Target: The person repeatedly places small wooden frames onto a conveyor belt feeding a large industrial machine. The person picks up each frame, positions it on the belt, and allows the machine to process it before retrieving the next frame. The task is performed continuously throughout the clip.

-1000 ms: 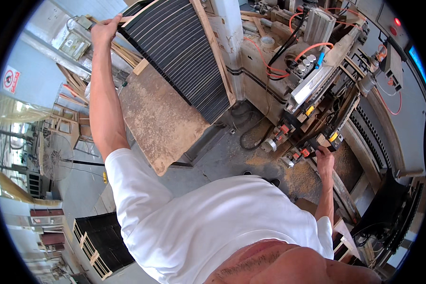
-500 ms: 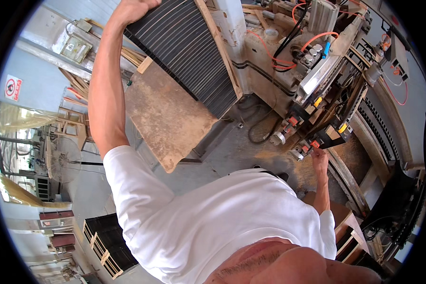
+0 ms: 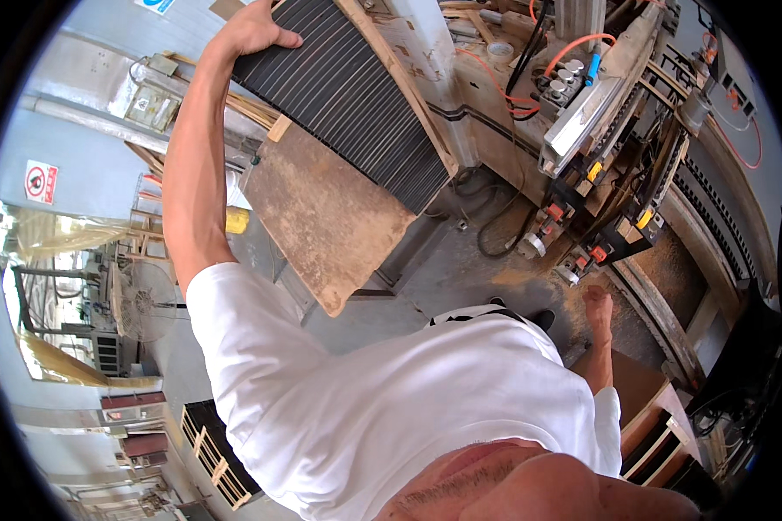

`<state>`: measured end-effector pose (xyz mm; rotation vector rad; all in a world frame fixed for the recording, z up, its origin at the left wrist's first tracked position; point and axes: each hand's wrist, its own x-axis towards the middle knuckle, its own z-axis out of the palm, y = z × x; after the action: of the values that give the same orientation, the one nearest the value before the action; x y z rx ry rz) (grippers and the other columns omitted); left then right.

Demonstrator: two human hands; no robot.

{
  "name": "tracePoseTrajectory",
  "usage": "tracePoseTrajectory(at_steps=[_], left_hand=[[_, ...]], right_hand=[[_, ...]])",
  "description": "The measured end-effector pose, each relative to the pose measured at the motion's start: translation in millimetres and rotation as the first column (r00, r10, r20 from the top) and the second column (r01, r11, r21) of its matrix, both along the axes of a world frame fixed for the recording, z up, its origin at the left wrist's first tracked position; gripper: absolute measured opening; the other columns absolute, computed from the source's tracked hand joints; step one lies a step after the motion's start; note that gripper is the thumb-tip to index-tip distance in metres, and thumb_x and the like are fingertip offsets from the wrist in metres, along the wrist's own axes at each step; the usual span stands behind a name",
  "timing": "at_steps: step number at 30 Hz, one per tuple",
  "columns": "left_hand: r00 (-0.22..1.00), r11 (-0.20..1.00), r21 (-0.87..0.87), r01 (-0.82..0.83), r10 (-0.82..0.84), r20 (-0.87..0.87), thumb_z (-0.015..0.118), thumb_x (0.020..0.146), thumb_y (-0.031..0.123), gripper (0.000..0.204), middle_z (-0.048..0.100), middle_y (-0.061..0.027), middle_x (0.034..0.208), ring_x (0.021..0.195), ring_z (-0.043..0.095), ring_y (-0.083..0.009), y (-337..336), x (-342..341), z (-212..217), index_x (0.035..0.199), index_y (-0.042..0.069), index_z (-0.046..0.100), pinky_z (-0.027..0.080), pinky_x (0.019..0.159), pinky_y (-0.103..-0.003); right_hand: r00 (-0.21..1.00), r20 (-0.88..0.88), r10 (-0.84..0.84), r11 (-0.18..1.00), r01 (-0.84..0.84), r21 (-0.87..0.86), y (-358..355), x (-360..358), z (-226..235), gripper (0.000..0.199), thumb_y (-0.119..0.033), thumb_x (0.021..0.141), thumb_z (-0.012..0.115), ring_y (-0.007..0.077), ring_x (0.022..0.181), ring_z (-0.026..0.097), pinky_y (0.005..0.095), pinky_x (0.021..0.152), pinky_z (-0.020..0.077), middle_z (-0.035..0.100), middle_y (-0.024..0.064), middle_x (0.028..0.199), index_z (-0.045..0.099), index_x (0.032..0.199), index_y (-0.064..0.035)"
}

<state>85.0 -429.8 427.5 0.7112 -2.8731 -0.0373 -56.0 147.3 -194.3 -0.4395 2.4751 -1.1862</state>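
My left hand (image 3: 257,31) reaches to the far left end of a stack of long dark strips (image 3: 347,95). Its thumb lies stretched out over the strips, apart from the fingers, which run to the upper edge of the picture and are partly cut off. The strips rest side by side on a worn brown board (image 3: 326,208). On the other side, my right hand (image 3: 598,308) hangs by my body with its fingers curled in and nothing visible in them. It is just below the machine's red-and-black end fittings (image 3: 582,260), apart from them.
The machine (image 3: 599,122), with orange hoses, fills the far right. A wooden strip (image 3: 400,78) edges the stack along its right side. Curved rails (image 3: 652,321) stand right of my right hand. Dark stacked pieces (image 3: 213,451) lie at the lower left, and cables (image 3: 495,234) lie on the floor.
My right hand has come away from the machine's red fitting and dropped back a little. My left thumb now shows spread over the strips. The whole view has shifted slightly.
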Motion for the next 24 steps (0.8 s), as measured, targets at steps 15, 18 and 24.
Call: tracePoseTrajectory(at_steps=[15,18,24], left_hand=[[0.826,0.883,-0.435,-0.178,-0.106,-0.554,0.07,0.078,0.042,0.067,0.057,-0.0223,0.118,0.105,0.058,-0.0294,45.7,2.6,-3.4,0.123,-0.004,0.051,0.044,0.092,-0.036],[0.439,0.917,-0.399,0.003,-0.36,-0.823,0.065,0.082,0.029,0.043,0.06,-0.0171,0.103,0.094,0.059,-0.0256,134.0,-9.0,-78.3,0.109,-0.003,0.055,0.046,0.086,-0.035],[0.786,0.671,0.512,0.536,-0.174,-0.594,0.054,0.087,0.001,0.013,0.065,-0.0093,0.081,0.076,0.061,-0.0175,353.0,-41.8,-372.9,0.098,-0.002,0.061,0.051,0.074,-0.032]], right_hand=[[0.979,-0.04,-0.198,0.965,0.202,0.167,100.3,3.5,63.0,0.03,-0.017,0.083,0.06,0.0296,0.094,0.065,0.0362,0.08,0.0499,0.068,0.0168,0.1,0.063,0.109,-0.0037],[0.898,-0.063,-0.436,0.897,0.439,0.049,144.5,6.3,98.3,0.031,-0.019,0.085,0.06,0.0284,0.099,0.064,0.0348,0.085,0.0482,0.066,0.0155,0.106,0.062,0.113,-0.0054],[0.54,-0.737,-0.406,0.725,0.682,0.1,280.2,37.3,172.4,0.029,-0.013,0.075,0.068,0.0334,0.106,0.056,0.0421,0.088,0.0453,0.062,0.013,0.114,0.063,0.104,-0.0099]])
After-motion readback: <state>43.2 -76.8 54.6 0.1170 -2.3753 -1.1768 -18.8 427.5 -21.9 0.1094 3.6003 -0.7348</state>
